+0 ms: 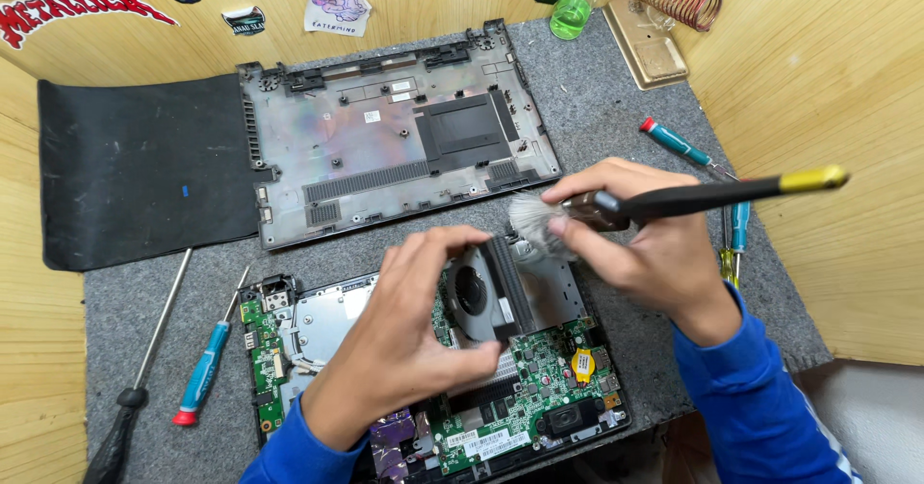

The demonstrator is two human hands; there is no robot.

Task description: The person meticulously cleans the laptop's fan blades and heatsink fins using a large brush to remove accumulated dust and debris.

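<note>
A cooling fan (478, 296) is gripped by the left hand (404, 340), the thumb hooked under its lower edge and the fingers curled over its top, so that it is tilted up above the opened laptop (520, 397). A brush (674, 198) with a black handle and yellow end is clasped in the right hand (640, 239), and its pale bristles are pressed against the finned edge of the fan. The fan is held over the upper middle of the laptop, whose green circuit board is exposed, with a yellow coin cell (582, 364) seen to the lower right of the fan.

Beyond the laptop, the removed bottom cover (385, 138) is laid inside-up, and a black mat (135, 166) is spread to the left of that cover. To the left of the laptop, a blue-handled screwdriver (204, 369) and a black-handled screwdriver (135, 388) are laid on the grey felt mat (597, 99). To the right of the laptop, behind the right hand, further teal-handled screwdrivers (679, 142) are seen. A green bottle (573, 8) is stood well beyond the laptop, against the wooden wall.
</note>
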